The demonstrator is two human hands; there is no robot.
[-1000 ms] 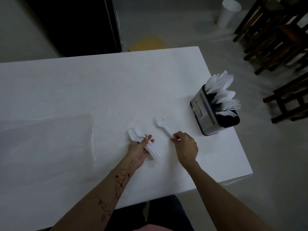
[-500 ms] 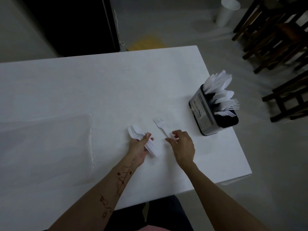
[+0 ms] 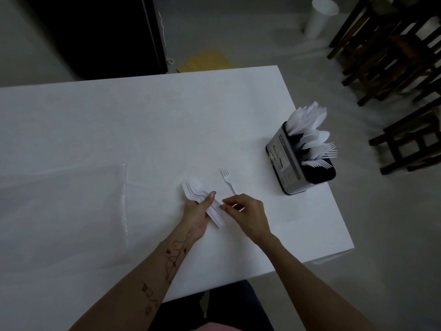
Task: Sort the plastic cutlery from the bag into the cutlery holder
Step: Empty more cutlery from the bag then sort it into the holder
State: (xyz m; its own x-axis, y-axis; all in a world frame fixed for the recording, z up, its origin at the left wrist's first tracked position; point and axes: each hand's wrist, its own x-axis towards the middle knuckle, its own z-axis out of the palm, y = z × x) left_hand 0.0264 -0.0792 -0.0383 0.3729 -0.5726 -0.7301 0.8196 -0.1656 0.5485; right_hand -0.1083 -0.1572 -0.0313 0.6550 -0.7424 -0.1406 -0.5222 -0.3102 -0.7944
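My left hand (image 3: 198, 211) grips a stack of white plastic spoons (image 3: 194, 187), bowls pointing away from me and handles running back under my thumb. My right hand (image 3: 248, 213) is just right of it, thumb and forefinger tips reaching the stack's handles, fingers loosely curled with nothing visibly held. A single white fork (image 3: 228, 180) lies flat on the table, tines away from me, its handle end by my right knuckles. The black and silver cutlery holder (image 3: 288, 161) stands near the table's right edge, holding knives, spoons and forks. The clear plastic bag (image 3: 62, 211) lies flat at left.
The white table (image 3: 143, 120) ends close behind the holder on the right and just before my body. Dark wooden chairs (image 3: 393, 56) and a white cup (image 3: 321, 16) are on the floor beyond the right edge.
My right hand let go of the fork's handle and slid left to the spoon stack. The fork stayed on the table. My left hand kept its hold.
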